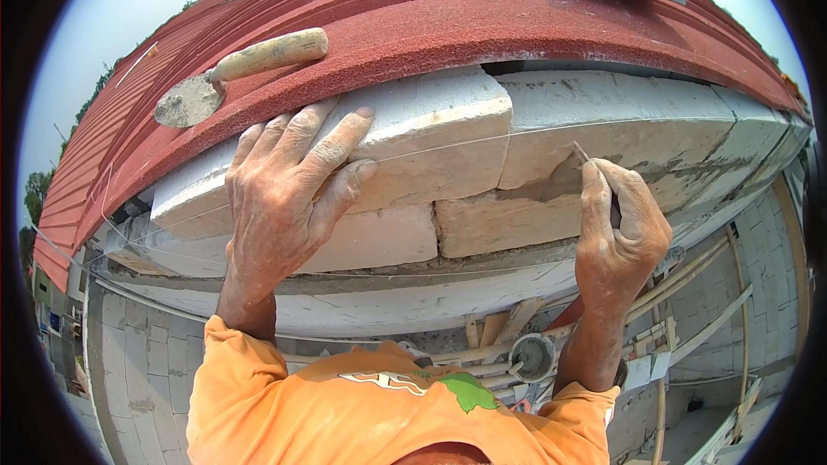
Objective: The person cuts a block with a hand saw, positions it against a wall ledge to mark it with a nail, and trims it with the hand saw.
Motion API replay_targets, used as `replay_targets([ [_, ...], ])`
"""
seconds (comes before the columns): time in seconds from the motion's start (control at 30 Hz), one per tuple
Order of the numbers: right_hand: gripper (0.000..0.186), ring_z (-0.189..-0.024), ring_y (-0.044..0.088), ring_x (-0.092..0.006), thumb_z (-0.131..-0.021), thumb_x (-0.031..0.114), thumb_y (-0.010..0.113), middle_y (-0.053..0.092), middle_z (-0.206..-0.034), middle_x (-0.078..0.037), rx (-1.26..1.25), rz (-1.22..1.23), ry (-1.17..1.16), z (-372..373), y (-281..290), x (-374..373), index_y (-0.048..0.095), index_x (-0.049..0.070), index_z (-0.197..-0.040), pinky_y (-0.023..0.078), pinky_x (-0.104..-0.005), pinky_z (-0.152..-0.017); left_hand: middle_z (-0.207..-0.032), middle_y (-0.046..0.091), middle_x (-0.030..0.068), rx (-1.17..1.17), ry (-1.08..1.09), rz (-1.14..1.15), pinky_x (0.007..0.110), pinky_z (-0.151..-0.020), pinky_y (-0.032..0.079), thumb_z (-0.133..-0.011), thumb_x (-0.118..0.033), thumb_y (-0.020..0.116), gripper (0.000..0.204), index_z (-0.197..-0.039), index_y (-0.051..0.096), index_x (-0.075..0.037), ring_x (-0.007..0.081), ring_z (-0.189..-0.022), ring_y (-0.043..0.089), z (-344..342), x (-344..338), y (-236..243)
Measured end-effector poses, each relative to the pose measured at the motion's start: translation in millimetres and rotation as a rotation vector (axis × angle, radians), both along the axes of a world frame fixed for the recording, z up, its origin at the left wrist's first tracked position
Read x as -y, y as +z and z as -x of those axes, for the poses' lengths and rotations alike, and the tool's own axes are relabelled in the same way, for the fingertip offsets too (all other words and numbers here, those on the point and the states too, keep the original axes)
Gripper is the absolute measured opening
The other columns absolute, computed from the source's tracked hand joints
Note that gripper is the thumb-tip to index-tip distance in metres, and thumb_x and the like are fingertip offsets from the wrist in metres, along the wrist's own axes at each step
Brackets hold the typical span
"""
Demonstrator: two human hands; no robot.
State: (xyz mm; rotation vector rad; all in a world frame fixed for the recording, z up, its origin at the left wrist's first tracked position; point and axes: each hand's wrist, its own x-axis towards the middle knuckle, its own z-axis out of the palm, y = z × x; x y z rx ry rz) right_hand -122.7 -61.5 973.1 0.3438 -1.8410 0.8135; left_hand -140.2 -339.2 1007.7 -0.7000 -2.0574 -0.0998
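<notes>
left hand (280, 185) is lying spread open on a pale block (435, 112); right hand (622, 228) is pinching a thin stick (580, 151).

The right hand (622, 228) hides part of a thin stick (581, 151), its kind unclear.

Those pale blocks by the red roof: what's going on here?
Someone in an orange shirt is working at a block wall. Their left hand rests spread on a pale block, while the right hand pinches a thin, pointed piece close to the wall's face. A trowel lies on the red roof, held by neither hand.
</notes>
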Motion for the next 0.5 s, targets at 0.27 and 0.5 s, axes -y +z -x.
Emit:
replay_targets([
  [0.27,0.006,-0.056,0.057,-0.0097,-0.084,-0.004,0.066,0.063,-0.072,-0.007,0.076,-0.003,0.092,-11.1,-20.7,2.6,0.067,-0.002,-0.090,0.043,-0.0254,-0.049,-0.102,0.068,0.0147,0.014,0.025,-0.010,0.039,-0.076,0.048,-0.078,-0.027,0.077,0.039,-0.115,0.070,-0.015,0.0260,-0.089,0.065,-4.7,4.0,-1.2],
  [0.5,0.008,-0.058,0.058,-0.0138,-0.082,-0.007,0.064,0.062,-0.073,-0.010,0.192,0.010,0.155,-12.6,-37.5,18.1,0.066,-0.003,-0.089,0.045,-0.0272,-0.053,-0.103,0.069,0.0132,0.019,-0.009,0.018,0.038,-0.077,0.049,-0.078,-0.025,0.075,0.041,-0.117,0.069,-0.012,0.0250,-0.087,0.064,0.3,9.4,-1.0],
])
